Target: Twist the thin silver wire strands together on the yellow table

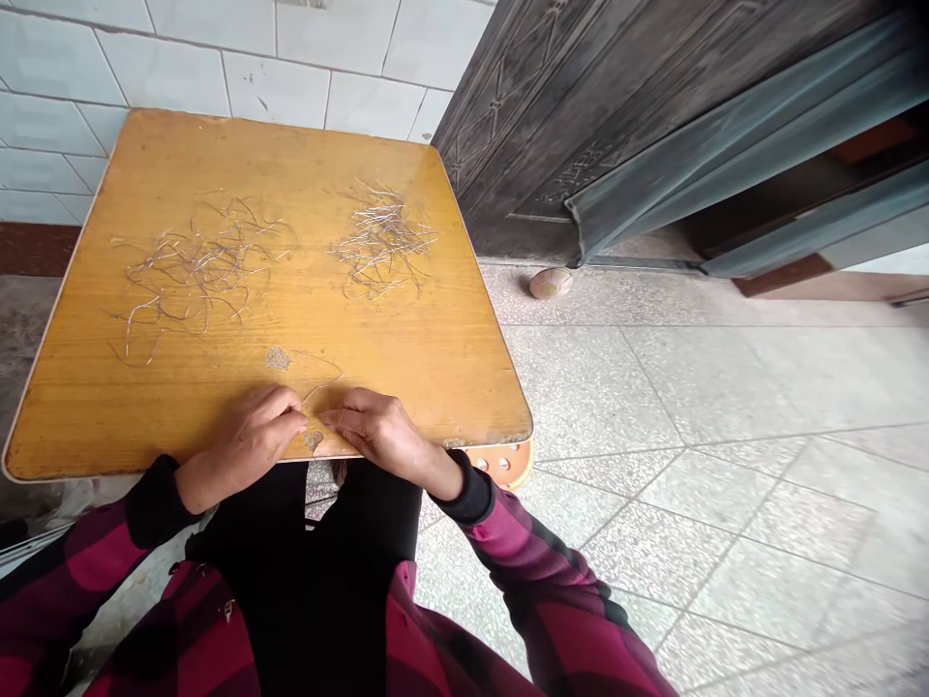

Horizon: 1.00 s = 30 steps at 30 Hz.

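Observation:
Close to the front edge of the wooden table, my left hand (pixel 255 438) is closed in a pinch on a thin bent wire (pixel 324 384). The wire rises from between the fingertips and bends back over the tabletop. Just right of it, my right hand (pixel 381 431) is closed too, thumb and fingers pressed together; whatever they hold is too small or hidden to make out. Beyond my left hand lies a loose tangle of bent wires (pixel 207 259). Farther right sits a tighter pile of straighter wires (pixel 381 237).
The yellow wooden table (pixel 305 194) has chipped patches near its front edge. An orange stool (pixel 500 465) shows under its right corner. White wall tiles (pixel 276 87) stand behind. A dark carved door (pixel 537 136), a grey curtain (pixel 653 194) and a ball (pixel 551 283) are at the right.

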Available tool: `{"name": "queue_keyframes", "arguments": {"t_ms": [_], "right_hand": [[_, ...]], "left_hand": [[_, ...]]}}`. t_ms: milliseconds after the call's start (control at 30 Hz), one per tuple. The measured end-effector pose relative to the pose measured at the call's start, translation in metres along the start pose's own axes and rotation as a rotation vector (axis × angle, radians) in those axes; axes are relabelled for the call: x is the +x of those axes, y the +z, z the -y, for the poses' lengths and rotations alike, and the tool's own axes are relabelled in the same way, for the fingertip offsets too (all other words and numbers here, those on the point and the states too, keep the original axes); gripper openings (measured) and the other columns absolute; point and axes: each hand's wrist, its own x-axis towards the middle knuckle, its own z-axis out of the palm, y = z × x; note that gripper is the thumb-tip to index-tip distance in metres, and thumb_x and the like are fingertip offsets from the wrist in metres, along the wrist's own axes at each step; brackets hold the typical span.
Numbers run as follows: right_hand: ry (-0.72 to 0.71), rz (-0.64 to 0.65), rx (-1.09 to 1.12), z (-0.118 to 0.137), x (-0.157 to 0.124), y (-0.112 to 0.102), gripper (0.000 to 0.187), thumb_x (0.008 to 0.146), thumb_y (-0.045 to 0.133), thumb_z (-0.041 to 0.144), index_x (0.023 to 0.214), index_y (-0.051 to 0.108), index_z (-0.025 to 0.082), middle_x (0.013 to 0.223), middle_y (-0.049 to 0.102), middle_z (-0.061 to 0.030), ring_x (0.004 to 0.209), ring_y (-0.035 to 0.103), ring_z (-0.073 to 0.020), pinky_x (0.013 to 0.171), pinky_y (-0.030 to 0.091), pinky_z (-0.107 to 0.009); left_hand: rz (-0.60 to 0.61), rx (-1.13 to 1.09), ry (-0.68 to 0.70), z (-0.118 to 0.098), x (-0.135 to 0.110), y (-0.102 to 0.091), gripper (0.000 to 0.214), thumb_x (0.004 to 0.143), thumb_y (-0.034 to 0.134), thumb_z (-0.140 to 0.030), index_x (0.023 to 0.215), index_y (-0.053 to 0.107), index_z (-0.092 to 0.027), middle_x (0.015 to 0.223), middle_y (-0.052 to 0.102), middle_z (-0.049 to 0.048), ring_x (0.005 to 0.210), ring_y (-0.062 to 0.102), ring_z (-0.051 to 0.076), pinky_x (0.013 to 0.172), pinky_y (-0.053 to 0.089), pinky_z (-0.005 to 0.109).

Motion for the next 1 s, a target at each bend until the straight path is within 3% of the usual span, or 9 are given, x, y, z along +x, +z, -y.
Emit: {"name": "queue_keyframes", "arguments": {"t_ms": [233, 467, 833, 1000], "right_hand": [[-0.036, -0.038, 0.07, -0.003, 0.003, 0.003, 0.018, 0.095, 0.053, 0.019, 0.092, 0.071, 0.02, 0.084, 0.063, -0.0052, 0.08, 0.055, -0.0167, 0.07, 0.046, -0.03], [-0.052, 0.01, 0.035, -0.005, 0.0, -0.001, 0.016, 0.093, 0.055, 0.018, 0.092, 0.071, 0.021, 0.083, 0.063, -0.0044, 0.079, 0.053, -0.0171, 0.072, 0.045, -0.032], [0.078, -0.071, -0.077, -0.003, -0.016, -0.004, 0.021, 0.092, 0.049, 0.012, 0.091, 0.069, 0.019, 0.081, 0.063, -0.0062, 0.078, 0.054, -0.0187, 0.071, 0.045, -0.033], [0.188, -0.122, 0.002, -0.008, -0.024, -0.018, 0.017, 0.094, 0.05, 0.017, 0.093, 0.067, 0.017, 0.085, 0.062, -0.0076, 0.081, 0.057, -0.0188, 0.071, 0.049, -0.033]], "left_hand": [[0.002, 0.071, -0.003, -0.007, 0.003, -0.003, 0.025, 0.093, 0.047, -0.01, 0.071, 0.057, -0.013, 0.074, 0.053, 0.0037, 0.072, 0.048, 0.014, 0.065, 0.041, 0.028], [0.026, 0.104, -0.014, -0.011, 0.002, -0.004, 0.027, 0.093, 0.046, -0.008, 0.07, 0.058, -0.013, 0.075, 0.054, 0.0053, 0.073, 0.049, 0.015, 0.067, 0.042, 0.029], [0.022, 0.075, -0.015, -0.01, 0.001, -0.004, 0.026, 0.093, 0.046, -0.009, 0.071, 0.057, -0.014, 0.076, 0.054, 0.005, 0.075, 0.05, 0.016, 0.068, 0.044, 0.029], [0.025, 0.025, -0.007, -0.004, -0.003, 0.0, 0.018, 0.093, 0.05, -0.013, 0.078, 0.059, -0.015, 0.082, 0.056, 0.0056, 0.079, 0.052, 0.017, 0.072, 0.045, 0.032]]}}
